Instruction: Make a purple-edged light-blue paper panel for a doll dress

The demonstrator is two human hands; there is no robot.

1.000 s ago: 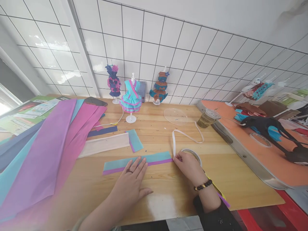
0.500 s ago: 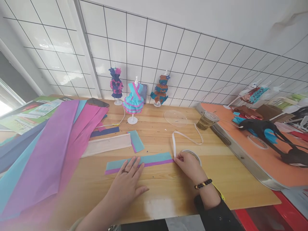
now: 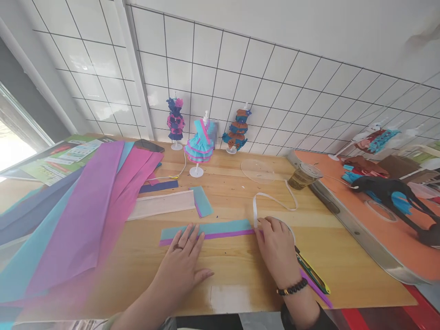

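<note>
My left hand lies flat, fingers apart, across a long turquoise strip of crepe-like material with a purple lower edge. At the strip's right end, my right hand has thumb and forefinger pinched on a narrow white tape. From there the tape runs up and loops away to the right over the table. A round rim shows partly behind the right hand, mostly hidden. Beside that wrist lie a yellow-and-black cutter knife and a thin purple strip.
Purple, pink and blue sheets cover the table's left. A pale strip and a short turquoise piece lie behind my hands. Small dressed stands line the wall. A lidded cup stands near an orange surface.
My right hand has turned, its back now more upward, and still pinches at the strip's end. The view has shifted, showing more of the cutter knife. My left hand stays flat on the strip.
</note>
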